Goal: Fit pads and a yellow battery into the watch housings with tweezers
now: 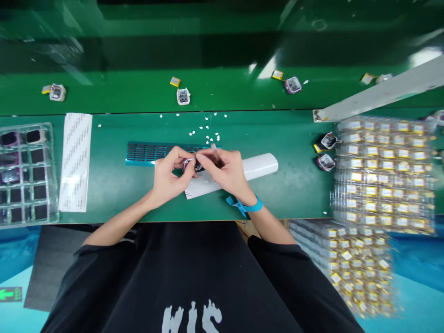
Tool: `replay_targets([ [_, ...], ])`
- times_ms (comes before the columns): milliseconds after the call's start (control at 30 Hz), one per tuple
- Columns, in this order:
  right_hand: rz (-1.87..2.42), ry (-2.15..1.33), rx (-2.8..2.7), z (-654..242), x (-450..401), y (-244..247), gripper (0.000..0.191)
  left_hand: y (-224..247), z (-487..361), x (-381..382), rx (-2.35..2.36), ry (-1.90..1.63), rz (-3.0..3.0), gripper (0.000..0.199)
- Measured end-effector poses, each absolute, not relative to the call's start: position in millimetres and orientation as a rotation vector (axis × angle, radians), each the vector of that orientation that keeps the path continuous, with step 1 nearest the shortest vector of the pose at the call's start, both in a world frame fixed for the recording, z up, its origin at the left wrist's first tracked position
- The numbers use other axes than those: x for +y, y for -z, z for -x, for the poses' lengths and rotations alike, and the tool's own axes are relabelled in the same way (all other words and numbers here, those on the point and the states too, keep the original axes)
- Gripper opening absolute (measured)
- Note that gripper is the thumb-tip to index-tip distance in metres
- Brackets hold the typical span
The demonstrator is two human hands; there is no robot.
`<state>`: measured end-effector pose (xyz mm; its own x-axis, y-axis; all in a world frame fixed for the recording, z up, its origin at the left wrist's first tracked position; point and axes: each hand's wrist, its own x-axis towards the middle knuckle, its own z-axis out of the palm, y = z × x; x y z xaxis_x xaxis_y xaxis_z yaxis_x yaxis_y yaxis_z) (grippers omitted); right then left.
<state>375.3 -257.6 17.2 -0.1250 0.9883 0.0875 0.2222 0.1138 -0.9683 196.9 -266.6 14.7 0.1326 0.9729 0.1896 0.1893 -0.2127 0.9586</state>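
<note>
- Left hand: fingers curled around a small watch case, pinching it by its sides just above the counter, near the front middle.
- Right hand: fingers pinched narrow on a slim pair of tweezers; the tips point down toward the watch case. Whether they touch it, cannot tell. A blue wrist strap circles this wrist.
- Watch case sits between both hands, over a white sheet lying on the counter; a white roll lies just beside the right hand, touching the sheet's far end.
- Behind the hands: a teal ribbed tray, long side parallel to the counter edge. Beyond it, a scatter of small white bits on the green surface.
- Left side: a long white strip of backing paper, and past it a clear compartment tray with dark watch faces in several cells.
- Right side: two more watch cases just beside stacked clear trays of small yellow-tagged parts; another such stack sits lower, off the counter edge.
- Far strip of belt: single watch cases with yellow tags, well apart from one another, at left, middle and right.
- Person wears a black shirt with white print.
</note>
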Motion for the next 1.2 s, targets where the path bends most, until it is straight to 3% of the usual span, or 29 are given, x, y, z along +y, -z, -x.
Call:
replay_targets([
  [133, 1.186, -1.34, -1.341, -371.6, -252.8, -10.2, 0.048, -15.5, -197.4, -258.9, 1.119, -1.083, -1.554, 0.012],
  [300, 1.184, -1.259, -1.337, -375.0, -254.5, -20.9, 0.052, -33.9, -183.5, -261.6, 1.09, -1.006, -1.63, 0.013],
  [467, 1.152, -1.224, -1.295, -397.1, -273.0, -36.1, 0.077, -36.8, -157.3, -311.2, 1.012, -0.981, -1.895, 0.004],
  [600, 1.221, -1.069, -1.294, -406.4, -291.3, -31.5, 0.072, -11.1, -146.7, -343.6, 1.003, -0.875, -2.042, 0.014],
  [833, 1.212, -1.318, -1.426, -385.4, -300.7, -3.3, 0.045, 6.9, -141.0, -342.2, 1.089, -0.779, -2.122, 0.016],
  [1200, 1.299, -1.435, -1.412, -376.8, -301.1, 10.8, 0.039, 10.4, -138.6, -343.6, 1.199, -0.719, -2.122, 0.02],
])
